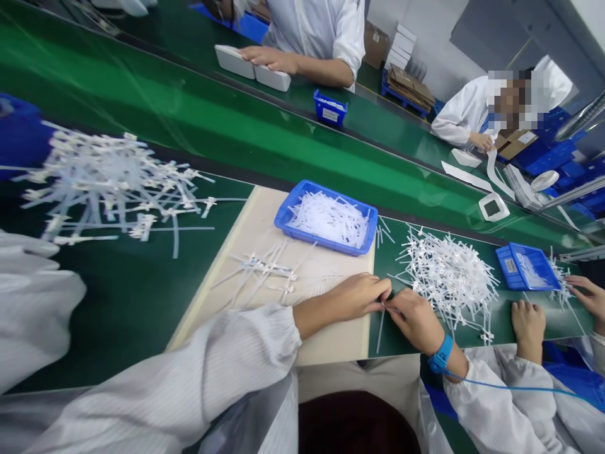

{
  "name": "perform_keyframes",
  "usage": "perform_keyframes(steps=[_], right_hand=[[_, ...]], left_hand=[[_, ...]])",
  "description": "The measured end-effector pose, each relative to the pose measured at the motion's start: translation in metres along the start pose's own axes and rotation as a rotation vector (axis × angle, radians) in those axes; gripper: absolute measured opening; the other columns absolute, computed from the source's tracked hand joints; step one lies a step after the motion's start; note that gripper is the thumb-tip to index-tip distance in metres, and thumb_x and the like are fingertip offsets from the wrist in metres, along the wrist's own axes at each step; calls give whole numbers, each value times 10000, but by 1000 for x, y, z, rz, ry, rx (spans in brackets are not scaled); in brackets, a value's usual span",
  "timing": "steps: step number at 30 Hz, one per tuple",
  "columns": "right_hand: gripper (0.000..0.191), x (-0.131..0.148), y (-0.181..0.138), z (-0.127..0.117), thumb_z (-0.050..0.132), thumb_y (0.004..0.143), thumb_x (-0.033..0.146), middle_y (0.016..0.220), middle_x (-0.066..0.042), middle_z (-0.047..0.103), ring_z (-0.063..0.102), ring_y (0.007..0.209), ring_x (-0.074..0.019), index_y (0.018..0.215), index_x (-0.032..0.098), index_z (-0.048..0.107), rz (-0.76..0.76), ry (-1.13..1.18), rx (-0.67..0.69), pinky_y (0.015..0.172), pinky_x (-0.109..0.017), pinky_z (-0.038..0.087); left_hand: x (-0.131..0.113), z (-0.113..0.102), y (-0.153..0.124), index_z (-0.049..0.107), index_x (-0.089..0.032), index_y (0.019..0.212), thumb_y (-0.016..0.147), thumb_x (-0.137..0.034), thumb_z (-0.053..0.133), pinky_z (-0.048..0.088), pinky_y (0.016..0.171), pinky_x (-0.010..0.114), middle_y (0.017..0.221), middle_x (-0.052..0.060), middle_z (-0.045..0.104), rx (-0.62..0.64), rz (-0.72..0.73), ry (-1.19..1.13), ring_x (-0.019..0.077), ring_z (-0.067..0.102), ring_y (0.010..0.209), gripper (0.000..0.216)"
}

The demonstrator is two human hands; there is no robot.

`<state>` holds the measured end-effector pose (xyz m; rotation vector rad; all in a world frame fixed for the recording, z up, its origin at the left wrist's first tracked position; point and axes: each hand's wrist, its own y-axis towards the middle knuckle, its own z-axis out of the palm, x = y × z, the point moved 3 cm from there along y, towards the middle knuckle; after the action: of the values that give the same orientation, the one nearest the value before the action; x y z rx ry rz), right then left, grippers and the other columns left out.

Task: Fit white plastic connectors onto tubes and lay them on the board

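Head view: one thin white strip [380, 328] is pinched between the closed fingers of the left hand [360, 295] and right hand [416, 318] at the tabletop [142, 290] edge; a few finished pieces [265, 268] lie beyond, with many left in the blue tray [327, 221].

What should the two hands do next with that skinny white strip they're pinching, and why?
Probably set it down with the joined pieces on the beige mat. The left hand and right hand meet fingertip to fingertip on one thin white strip hanging over the mat's edge, with a few like pieces already lying there. Whether it is fully joined cannot be seen.
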<state>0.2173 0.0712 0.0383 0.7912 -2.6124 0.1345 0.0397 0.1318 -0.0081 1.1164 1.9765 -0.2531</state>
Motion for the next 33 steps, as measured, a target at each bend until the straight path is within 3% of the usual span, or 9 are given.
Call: perform_keyframes(steps=[7,12,16,21,33], right_hand=[[295,14,5,-14,591,1063,68,944,-81,802,748,935,-258,987,300,757,2,-22,27,842,-405,639],[178,11,-2,-9,718,1013,92,977,-68,795,752,959,-269,1047,266,733,50,-63,-7,839,-402,632],[204,8,-7,-2,642,1058,94,960,-93,778,733,942,-284,1002,266,736,102,-72,-47,846,-424,604],[109,9,-7,0,680,1065,201,1032,-109,766,723,971,-324,1119,282,730,130,-68,-44,851,-473,598],[185,4,0,-1,583,1083,162,910,-76,737,679,881,-258,954,232,696,83,-88,39,795,-368,549]], left_hand=[[6,3,1,577,-233,982,983,-233,774,401,738,288,909,-6,702,27,-45,-55,211,662,850,197],[5,0,1,592,-227,983,972,-229,786,395,733,280,911,-4,708,31,-46,-92,210,661,857,194],[3,-2,0,586,-223,979,989,-251,771,383,713,273,896,-3,700,29,-20,-132,198,647,819,188],[5,0,1,574,-227,976,977,-275,799,377,705,277,888,-7,683,24,-21,-109,204,640,816,230],[5,3,3,562,-230,936,974,-227,794,395,712,298,857,-15,637,15,-39,-97,202,632,809,235]])
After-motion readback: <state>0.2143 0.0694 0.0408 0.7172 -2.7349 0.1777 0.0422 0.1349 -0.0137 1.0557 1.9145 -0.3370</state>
